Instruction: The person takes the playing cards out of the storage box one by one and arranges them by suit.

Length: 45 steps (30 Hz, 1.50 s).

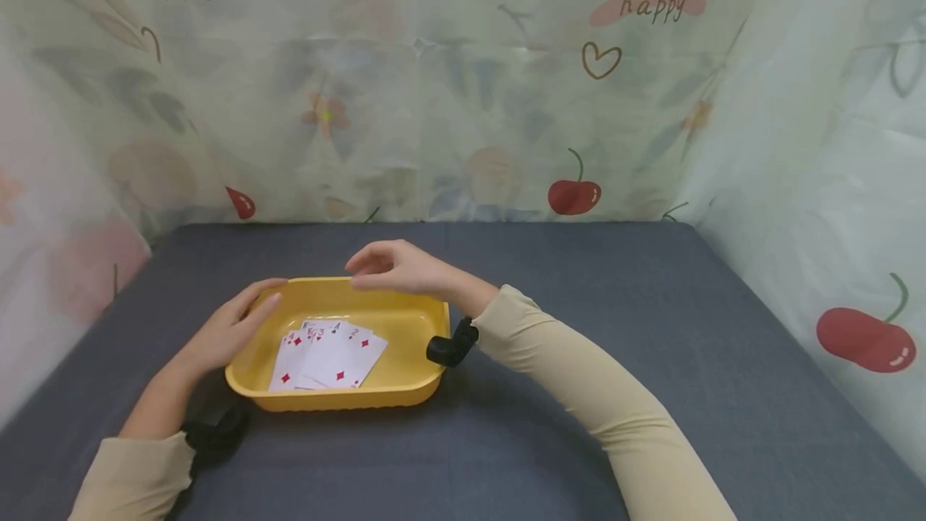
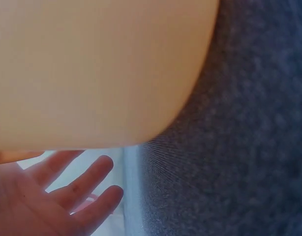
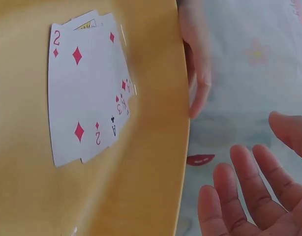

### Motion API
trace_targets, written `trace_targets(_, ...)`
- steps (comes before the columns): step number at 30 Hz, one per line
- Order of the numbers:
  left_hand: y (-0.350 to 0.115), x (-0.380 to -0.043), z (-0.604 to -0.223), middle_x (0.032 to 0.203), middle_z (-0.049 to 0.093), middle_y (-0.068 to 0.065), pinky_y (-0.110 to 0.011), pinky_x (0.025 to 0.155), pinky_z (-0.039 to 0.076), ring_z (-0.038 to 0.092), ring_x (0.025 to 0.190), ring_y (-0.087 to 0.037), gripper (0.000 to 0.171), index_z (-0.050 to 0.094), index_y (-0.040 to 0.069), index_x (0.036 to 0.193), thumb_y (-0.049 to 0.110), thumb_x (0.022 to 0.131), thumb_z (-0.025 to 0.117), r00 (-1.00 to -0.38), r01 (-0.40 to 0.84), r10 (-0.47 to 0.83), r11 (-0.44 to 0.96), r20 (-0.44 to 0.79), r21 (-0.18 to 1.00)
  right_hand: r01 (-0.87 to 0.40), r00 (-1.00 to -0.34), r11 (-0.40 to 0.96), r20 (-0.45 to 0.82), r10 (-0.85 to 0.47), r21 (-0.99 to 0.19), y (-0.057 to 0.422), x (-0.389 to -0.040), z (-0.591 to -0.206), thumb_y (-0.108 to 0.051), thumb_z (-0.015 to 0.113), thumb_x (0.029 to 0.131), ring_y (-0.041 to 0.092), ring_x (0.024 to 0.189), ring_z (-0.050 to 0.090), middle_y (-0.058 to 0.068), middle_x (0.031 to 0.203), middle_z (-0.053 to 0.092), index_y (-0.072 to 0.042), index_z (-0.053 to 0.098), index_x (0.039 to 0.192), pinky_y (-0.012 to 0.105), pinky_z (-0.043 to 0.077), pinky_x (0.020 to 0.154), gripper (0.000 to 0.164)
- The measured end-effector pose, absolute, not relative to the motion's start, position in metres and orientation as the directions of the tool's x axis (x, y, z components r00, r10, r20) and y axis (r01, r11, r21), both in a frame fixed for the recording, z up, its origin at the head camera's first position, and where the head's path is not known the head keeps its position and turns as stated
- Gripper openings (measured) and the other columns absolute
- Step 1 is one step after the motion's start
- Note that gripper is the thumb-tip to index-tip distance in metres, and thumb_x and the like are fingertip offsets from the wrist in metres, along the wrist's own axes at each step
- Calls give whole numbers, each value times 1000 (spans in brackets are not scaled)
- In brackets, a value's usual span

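Observation:
Several playing cards [image 1: 334,356] lie overlapping, face up, in the left part of a yellow plastic tray [image 1: 408,396]. In the right wrist view the two of diamonds [image 3: 87,93] is on top, with corners of an ace and a three peeking out. My left hand [image 1: 227,328] is at the tray's left side, its fingers loosely extended along the rim; whether it touches the rim I cannot tell. Its spread fingers [image 2: 89,182] also show in the left wrist view. Above the tray's back rim is my right hand [image 1: 401,268], fingers slightly bent and holding nothing.
Dark grey cloth [image 1: 579,441] covers the table beneath the tray. A printed curtain [image 1: 448,103] with cherries and hearts encloses the back and both sides. Black straps with small devices [image 1: 452,344] sit at both wrists.

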<state>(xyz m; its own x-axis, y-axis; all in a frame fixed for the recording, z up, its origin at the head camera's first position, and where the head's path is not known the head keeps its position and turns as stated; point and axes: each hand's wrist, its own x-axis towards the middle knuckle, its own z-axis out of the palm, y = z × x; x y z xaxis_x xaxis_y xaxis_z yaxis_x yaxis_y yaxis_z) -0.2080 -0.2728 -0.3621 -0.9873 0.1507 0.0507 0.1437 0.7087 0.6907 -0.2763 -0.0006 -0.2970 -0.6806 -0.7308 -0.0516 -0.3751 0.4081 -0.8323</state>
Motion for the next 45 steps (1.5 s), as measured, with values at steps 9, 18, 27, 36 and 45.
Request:
trace_targets(9,-271,-208,-362,143,33,-28,-65,103,26,34,127,-45,58,31,5,142,45,99,33,-991,114,133,710,27,695,-358,-665,509,-169,-728,-783,-24,-284,-308,-26,67,86,9,101,59,1,112,65,-11,59,122,20,47,84,40)
trace_targets(18,-272,-207,-364,144,31,-27,-66,103,25,34,127,-45,57,30,7,143,43,100,34,-990,112,136,703,22,702,-317,-599,579,-315,-736,-751,-34,-286,-326,-16,68,85,11,94,58,7,110,64,-6,58,122,25,50,82,40)
trace_targets(27,-273,-206,-363,144,32,-26,-66,103,24,34,127,-44,57,30,7,143,44,99,34,-990,115,141,696,23,709,-336,-596,643,-373,-711,-688,-41,-286,-336,-12,72,81,11,78,52,3,95,61,-7,60,114,18,44,66,36)
trace_targets(36,-272,-207,-364,144,33,-26,-66,103,25,35,126,-44,56,30,8,143,42,100,34,-990,115,140,694,23,711,-419,-577,638,-353,-736,-646,-45,-283,-343,-7,75,76,9,79,50,7,101,59,-7,62,113,15,42,62,39)
trace_targets(45,-272,-206,-363,143,33,-27,-66,103,24,34,126,-45,55,31,6,142,40,100,34,-989,128,141,693,41,710,-531,-524,634,-370,-767,-562,-46,-283,-346,-8,78,72,14,92,51,5,103,57,-11,60,104,19,45,78,37)
